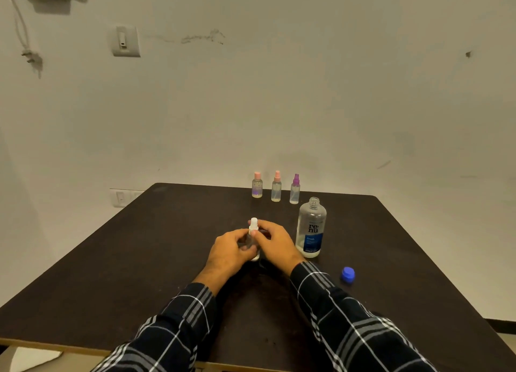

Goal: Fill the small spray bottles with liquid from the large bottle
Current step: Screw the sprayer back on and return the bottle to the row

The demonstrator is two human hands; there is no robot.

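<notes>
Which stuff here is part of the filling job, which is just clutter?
Job: large bottle, blue cap, white-topped spray bottle held by left hand and right hand, pink-capped bottle, pink-sprayer bottle, purple-sprayer bottle.
Clutter: wall switch, hanging plug.

Dark brown worktop [125, 260]; navy sleeves [349, 324] checked in white and grey. Blue cap [348, 275] at four o'clock. Clear large bottle [311, 229], blue label. Centre, white-topped bottle [253, 224]. At twelve o'clock, pink-topped bottle [257, 188], second pink-topped bottle [276, 190], purple-topped bottle [294, 191].
</notes>
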